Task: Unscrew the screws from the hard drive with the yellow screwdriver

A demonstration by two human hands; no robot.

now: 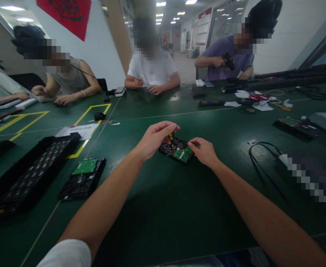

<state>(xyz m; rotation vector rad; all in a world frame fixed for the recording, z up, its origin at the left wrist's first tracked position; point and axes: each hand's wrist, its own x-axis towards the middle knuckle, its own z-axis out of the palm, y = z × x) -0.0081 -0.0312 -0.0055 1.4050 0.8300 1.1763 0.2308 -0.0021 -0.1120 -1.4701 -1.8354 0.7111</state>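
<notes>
The hard drive (178, 151) lies flat on the green table (163, 215), between the two hands and slightly below their fingertips. It is a dark, boxy slab, set at a slant, with its underside up: a bright green circuit board (184, 154) covers the part nearer the right hand (205, 150), while black casing with a round, paler hub shows on the part nearer the left hand (157, 137). The left hand is closed around a small yellow-and-black screwdriver (171, 138), upright over the casing. The right hand, apart from the left, has thumb and finger bent together at the drive's near-right edge; whether they grip it cannot be told. Left of the left forearm lies a second drive (81, 181), with a black tray (35, 167) beyond it.
</notes>
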